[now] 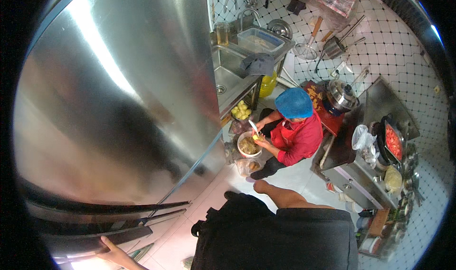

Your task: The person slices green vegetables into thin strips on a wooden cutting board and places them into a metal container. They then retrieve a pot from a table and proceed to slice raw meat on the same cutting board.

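My left hand [115, 254] is at the lower left, its thumb raised against the dark edge [133, 234] of a large stainless-steel surface; whether its fingers grip that edge is unclear. My right hand is out of view. A bare limb with a rounded end sticks out beside black fabric [278, 234] at the bottom centre, with no fingers visible. Before me a seated co-worker in a blue hair cover [294, 103] and red top holds a white-looking tool [253, 125] against a peeled yellow item [256, 137], over a white bucket [239, 147] of peelings.
The brushed-steel surface [117, 102] fills the left. Beyond the co-worker are a sink [228, 68], peeled produce [241, 110], a plastic bag [245, 166] and a lidded pot [341, 92]. On the right, a steel counter [359, 184] bears a tray of red pieces [393, 141] and bags.
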`<act>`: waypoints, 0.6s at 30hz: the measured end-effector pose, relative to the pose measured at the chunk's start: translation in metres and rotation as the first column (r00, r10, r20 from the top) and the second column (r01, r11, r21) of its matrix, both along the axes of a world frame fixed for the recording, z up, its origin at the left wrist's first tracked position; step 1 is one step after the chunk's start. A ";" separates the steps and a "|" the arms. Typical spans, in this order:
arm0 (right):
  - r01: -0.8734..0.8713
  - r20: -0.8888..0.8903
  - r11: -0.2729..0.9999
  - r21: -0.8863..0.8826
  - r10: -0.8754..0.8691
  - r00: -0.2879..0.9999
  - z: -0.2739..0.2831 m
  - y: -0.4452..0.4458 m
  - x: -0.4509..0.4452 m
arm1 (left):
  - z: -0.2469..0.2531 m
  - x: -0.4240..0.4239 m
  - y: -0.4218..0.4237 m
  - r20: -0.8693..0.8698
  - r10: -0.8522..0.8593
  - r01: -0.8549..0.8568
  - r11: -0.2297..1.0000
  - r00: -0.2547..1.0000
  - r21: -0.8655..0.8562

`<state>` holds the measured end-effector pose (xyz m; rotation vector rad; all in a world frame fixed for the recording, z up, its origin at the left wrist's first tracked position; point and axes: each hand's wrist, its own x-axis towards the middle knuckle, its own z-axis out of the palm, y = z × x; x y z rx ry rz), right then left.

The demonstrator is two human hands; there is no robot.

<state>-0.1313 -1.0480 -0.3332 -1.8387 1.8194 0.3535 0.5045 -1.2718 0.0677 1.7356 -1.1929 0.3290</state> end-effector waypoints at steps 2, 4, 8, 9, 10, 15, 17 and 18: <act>0.005 0.028 0.989 0.147 -0.009 1.000 -0.006 0.013 -0.006 | 0.005 0.004 0.017 -0.050 -0.108 0.109 0.994 0.993 0.021; 0.118 0.016 0.959 0.258 -0.127 0.992 -0.001 0.030 -0.012 | 0.017 0.001 0.020 -0.080 -0.153 0.158 0.985 0.985 0.062; 0.347 -0.005 0.903 0.254 -0.357 0.934 0.013 0.044 -0.014 | 0.011 0.006 -0.009 -0.070 -0.210 0.216 0.972 0.975 0.096; 0.383 0.012 0.896 0.226 -0.395 0.918 0.018 0.046 -0.012 | 0.009 0.014 -0.018 -0.051 -0.241 0.245 0.962 0.969 0.118; 0.396 0.002 0.897 0.197 -0.404 0.915 0.013 0.044 -0.010 | 0.007 0.016 -0.025 0.039 -0.249 0.243 0.963 0.968 0.120; 0.288 -0.016 0.944 0.160 -0.289 0.957 0.012 0.041 -0.012 | 0.034 -0.035 -0.016 0.278 -0.322 0.364 0.924 0.905 -0.117; 0.439 0.073 0.895 0.075 -0.444 0.893 0.010 0.050 -0.008 | 0.055 -0.069 0.001 0.167 -0.313 0.337 0.930 0.935 -0.148; 0.476 0.078 0.872 0.114 -0.485 0.871 0.010 0.056 -0.006 | 0.049 -0.064 -0.002 0.172 -0.281 0.308 0.939 0.944 -0.153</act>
